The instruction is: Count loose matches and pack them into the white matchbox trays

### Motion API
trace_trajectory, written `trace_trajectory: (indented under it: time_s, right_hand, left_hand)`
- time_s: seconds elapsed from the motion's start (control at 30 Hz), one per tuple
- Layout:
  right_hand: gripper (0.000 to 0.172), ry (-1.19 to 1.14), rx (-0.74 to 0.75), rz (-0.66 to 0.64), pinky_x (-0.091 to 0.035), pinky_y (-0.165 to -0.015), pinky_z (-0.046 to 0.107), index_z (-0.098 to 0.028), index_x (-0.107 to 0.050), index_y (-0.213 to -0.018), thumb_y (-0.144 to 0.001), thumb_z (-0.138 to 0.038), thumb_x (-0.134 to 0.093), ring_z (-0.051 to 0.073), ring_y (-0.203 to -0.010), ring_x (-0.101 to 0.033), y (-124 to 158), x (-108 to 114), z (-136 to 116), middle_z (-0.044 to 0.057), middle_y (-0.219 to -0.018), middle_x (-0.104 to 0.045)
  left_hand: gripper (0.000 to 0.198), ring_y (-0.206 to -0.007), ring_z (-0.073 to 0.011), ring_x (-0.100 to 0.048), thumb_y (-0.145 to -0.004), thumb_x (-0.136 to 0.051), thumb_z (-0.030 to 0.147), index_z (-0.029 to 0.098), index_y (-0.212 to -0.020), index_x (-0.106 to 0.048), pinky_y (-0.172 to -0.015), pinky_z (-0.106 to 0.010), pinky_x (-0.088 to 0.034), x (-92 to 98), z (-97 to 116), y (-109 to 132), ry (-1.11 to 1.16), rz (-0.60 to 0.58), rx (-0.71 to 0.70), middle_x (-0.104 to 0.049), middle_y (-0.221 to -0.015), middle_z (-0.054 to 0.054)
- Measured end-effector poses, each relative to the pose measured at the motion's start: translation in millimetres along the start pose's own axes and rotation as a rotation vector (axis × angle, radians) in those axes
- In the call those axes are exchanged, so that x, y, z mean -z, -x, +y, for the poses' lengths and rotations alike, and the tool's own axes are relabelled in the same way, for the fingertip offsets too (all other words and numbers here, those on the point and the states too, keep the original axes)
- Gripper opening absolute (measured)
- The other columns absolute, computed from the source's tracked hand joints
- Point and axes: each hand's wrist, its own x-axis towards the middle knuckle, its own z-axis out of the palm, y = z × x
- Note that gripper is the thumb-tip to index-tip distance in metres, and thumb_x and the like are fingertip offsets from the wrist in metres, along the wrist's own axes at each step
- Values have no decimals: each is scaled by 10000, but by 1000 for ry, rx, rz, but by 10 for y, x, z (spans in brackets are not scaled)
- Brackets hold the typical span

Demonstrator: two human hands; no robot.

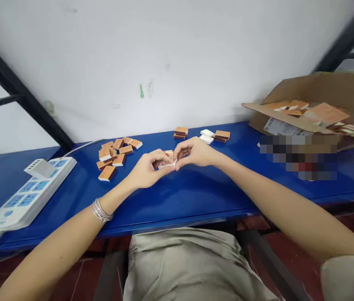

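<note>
My left hand [149, 169] and my right hand [198, 153] meet over the middle of the blue table. Between their fingertips is a small white matchbox tray [166, 165], pinched from both sides and partly covered by the fingers. Thin matches [168, 154] show just behind it; whether they lie in the tray or on the table I cannot tell. Beyond my right hand are white matchbox trays [207, 133] beside a brown matchbox sleeve [222, 134]. Two stacked matchboxes [181, 130] stand near the wall. Left of my hands lies a loose pile of orange-brown matchboxes [119, 149].
A white power strip [28, 194] with a plugged-in adapter [40, 168] lies at the left on the blue table [177, 200]. At the right stands an open cardboard box [302, 90] holding more matchbox parts. A white wall [164, 62] closes off the back.
</note>
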Motion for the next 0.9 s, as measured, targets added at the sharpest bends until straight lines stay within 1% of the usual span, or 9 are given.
trace_trajectory:
  time_s: [0.1, 0.2, 0.37, 0.47, 0.6, 0.73, 0.9]
  right_hand:
    - [325, 33, 23, 4, -483, -586, 254, -147, -680, -718, -565, -355, -877, 122, -597, -606, 21, -27, 12, -4, -630, -663]
    - [329, 26, 37, -8, -461, -571, 247, -146, -672, -703, -565, -363, -877, 108, -584, -580, 27, -50, 17, -11, -628, -652]
    - [327, -28, 48, -17, -447, -575, 245, -143, -668, -697, -558, -350, -879, 93, -588, -556, 15, -78, 25, -18, -652, -650]
    - [326, -58, 46, -24, -464, -596, 253, -143, -664, -693, -550, -338, -883, 100, -606, -570, 7, -90, 36, -18, -658, -652]
    - [327, -104, 29, -30, -496, -634, 278, -145, -655, -693, -548, -329, -883, 121, -635, -609, 5, -109, 40, -6, -681, -671]
    - [314, -105, 40, -19, -489, -626, 271, -143, -655, -691, -559, -320, -880, 113, -624, -607, 8, -136, 33, -8, -682, -672]
    - [314, -179, 44, -21, -497, -614, 269, -142, -647, -690, -566, -310, -882, 112, -608, -604, -11, -137, 86, -14, -652, -661]
  left_hand:
    - [242, -605, -91, -374, -809, -700, 396, 155, -825, -704, -586, -261, -315, -7, -6, -2, 78, -64, 29, -545, -747, -2]
    - [252, -620, -96, -389, -801, -706, 407, 155, -791, -691, -593, -264, -316, -10, -20, -9, 138, -89, 34, -561, -777, -10]
    - [216, -632, -97, -399, -782, -731, 380, 165, -780, -716, -603, -271, -326, 3, -33, -18, 144, -84, 12, -548, -787, -9]
    - [208, -623, -94, -395, -765, -748, 376, 170, -762, -720, -591, -271, -324, 9, -35, -18, 170, -71, 2, -551, -778, -8]
    - [196, -622, -97, -410, -734, -774, 365, 175, -739, -726, -575, -273, -316, 8, -52, -16, 209, -46, 31, -542, -761, -7]
    - [185, -659, -115, -456, -708, -793, 356, 182, -721, -732, -587, -279, -343, 12, -73, -19, 259, -49, 52, -536, -754, -8]
    - [184, -639, -103, -437, -732, -778, 357, 179, -730, -731, -589, -276, -342, 41, -60, -27, 231, -45, 19, -546, -759, -8]
